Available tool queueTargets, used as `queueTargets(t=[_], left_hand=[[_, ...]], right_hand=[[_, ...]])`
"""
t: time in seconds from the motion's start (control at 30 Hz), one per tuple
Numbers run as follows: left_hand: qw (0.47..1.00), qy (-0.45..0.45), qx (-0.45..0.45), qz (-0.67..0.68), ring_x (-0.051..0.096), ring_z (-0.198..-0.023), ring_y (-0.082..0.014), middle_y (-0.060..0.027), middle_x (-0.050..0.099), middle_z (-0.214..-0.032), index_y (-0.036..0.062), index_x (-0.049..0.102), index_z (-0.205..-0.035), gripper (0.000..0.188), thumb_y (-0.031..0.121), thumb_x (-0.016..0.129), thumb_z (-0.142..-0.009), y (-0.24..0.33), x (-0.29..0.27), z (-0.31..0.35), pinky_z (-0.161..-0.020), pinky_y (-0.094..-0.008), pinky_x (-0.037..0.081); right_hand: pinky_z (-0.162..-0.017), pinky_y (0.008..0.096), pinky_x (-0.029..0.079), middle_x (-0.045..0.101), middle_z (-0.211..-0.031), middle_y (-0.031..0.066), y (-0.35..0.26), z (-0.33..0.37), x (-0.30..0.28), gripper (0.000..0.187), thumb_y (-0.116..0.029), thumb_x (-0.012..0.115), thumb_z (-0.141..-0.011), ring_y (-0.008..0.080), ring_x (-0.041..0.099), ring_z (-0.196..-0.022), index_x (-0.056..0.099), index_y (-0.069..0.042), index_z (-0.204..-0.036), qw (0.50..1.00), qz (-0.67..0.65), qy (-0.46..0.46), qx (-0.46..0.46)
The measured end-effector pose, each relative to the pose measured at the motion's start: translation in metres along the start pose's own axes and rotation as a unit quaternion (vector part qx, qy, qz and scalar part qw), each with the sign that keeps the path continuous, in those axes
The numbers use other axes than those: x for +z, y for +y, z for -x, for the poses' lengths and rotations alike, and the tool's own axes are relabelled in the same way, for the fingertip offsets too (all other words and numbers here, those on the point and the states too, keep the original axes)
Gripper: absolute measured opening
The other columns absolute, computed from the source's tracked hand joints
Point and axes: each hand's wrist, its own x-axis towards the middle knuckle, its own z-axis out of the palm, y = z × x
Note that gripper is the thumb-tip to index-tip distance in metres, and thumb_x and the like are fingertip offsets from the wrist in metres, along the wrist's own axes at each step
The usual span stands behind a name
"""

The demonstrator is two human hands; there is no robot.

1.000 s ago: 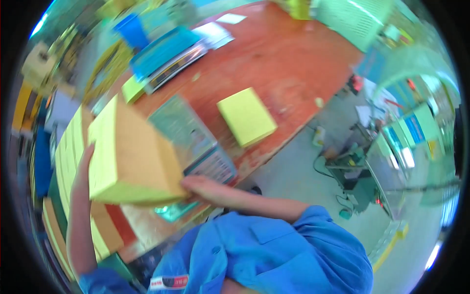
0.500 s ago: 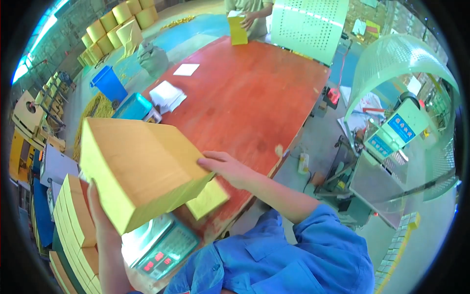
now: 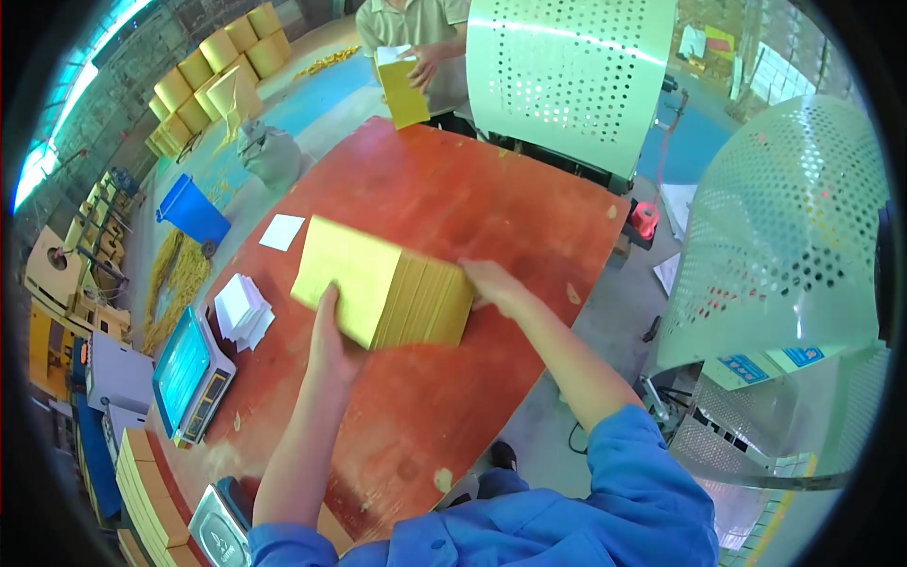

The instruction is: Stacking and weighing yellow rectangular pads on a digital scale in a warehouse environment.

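A thick stack of yellow paper (image 3: pixel 378 283) is between my hands over the red table (image 3: pixel 416 406), its layered edges facing me and to the right. My left hand (image 3: pixel 333 331) grips its near left side, the thumb lying on the yellow top face. At its right end, my right hand (image 3: pixel 491 285) is closed against the stack, with some fingers hidden behind it. The stack's near edge is blurred, and I cannot tell whether it touches the table. White paper sheets (image 3: pixel 244 310) lie to the left, beside a teal-topped scale (image 3: pixel 194 373).
Across the table a person (image 3: pixel 425 47) holds a yellow block (image 3: pixel 404 93). A perforated guard (image 3: pixel 567 80) stands at the far edge, another (image 3: pixel 784 246) at the right. A second scale (image 3: pixel 222 529) and tan-and-yellow stacks (image 3: pixel 151 487) are at the lower left, a blue bin (image 3: pixel 194 213) beyond.
The large stack has gone from above the lower-left scale to the table's middle, and its plain yellow face is now up instead of the tan side. My view has shifted too.
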Motion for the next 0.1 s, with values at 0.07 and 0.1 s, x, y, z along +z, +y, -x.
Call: queueTargets(t=[0.07, 0.1], left_hand=[[0.998, 0.045, -0.016, -0.039, 0.038, -0.132, -0.0319, -0.0065, 0.037, -0.147, 0.0208, 0.036, -0.142, 0.070, 0.055, 0.060, -0.086, 0.004, 0.051, -0.053, -0.101, -0.0646, 0.034], [0.996, 0.069, -0.041, -0.050, 0.033, -0.135, -0.0338, -0.0080, 0.027, -0.153, 0.0198, 0.033, -0.144, 0.077, 0.056, 0.064, -0.083, 0.004, 0.080, -0.081, -0.104, -0.0654, 0.030]], right_hand=[[-0.091, 0.0423, 0.048, 0.062, -0.116, 0.0159, -0.006, -0.016, -0.027, 0.047, -0.040, 0.041, -0.099, 0.0284, 0.061, -0.107, 0.060, -0.004, -0.122, 0.982, 0.054, 0.111, -0.140], [-0.101, 0.0423, 0.043, 0.060, -0.126, 0.0188, 0.005, -0.029, -0.046, 0.046, -0.040, 0.042, -0.099, 0.0315, 0.059, -0.115, 0.058, -0.007, -0.127, 0.945, 0.109, 0.198, -0.235]])
